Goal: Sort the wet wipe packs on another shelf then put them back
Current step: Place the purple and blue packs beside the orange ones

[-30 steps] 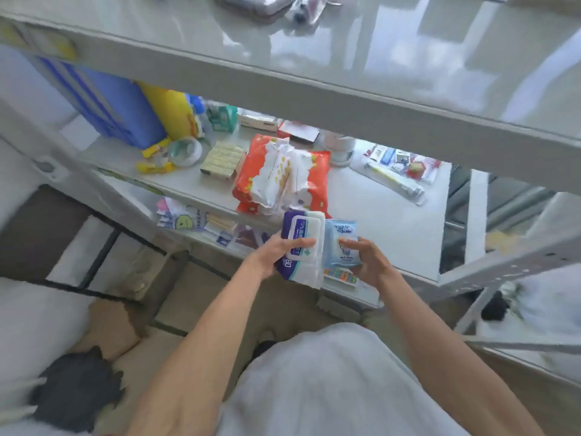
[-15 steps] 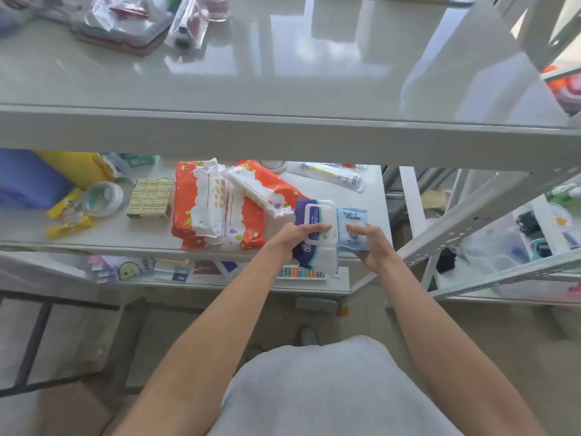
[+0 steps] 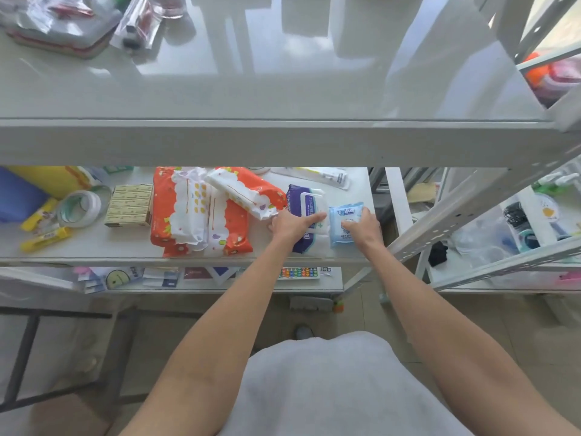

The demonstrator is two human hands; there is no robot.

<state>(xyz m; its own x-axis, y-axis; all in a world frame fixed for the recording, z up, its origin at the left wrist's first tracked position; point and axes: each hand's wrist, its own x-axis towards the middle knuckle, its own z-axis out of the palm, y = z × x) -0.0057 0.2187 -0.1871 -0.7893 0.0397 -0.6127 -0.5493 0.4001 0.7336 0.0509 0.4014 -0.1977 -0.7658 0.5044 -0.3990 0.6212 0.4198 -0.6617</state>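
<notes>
While reaching in under the glossy top shelf (image 3: 283, 89), working low on the middle shelf (image 3: 94, 250) with both hands side by side. Gripping the purple-and-white wipe pack (image 3: 303, 199) with the left hand (image 3: 289, 225): thumb laid across the white lid, fingers curled round the pack's left edge. Pinching the small blue wipe pack (image 3: 344, 215) with the right hand (image 3: 364, 228), thumb on its face, fingers wrapped over its right edge. Holding the two packs edge to edge between the hands, down at the shelf's front right; cannot tell whether lying flat on the shelf or raised just off it. Just left of the left hand, orange-and-white wipe packs (image 3: 185, 215) in a heap, one tilted across the others, its corner close to the left fingers. Farther left of that hand: a stack of small tan boxes (image 3: 129, 204), a tape roll (image 3: 80, 209), yellow tubes (image 3: 45, 239). Beyond the hands, toward the shelf's back, a long clear packet (image 3: 320, 177).
</notes>
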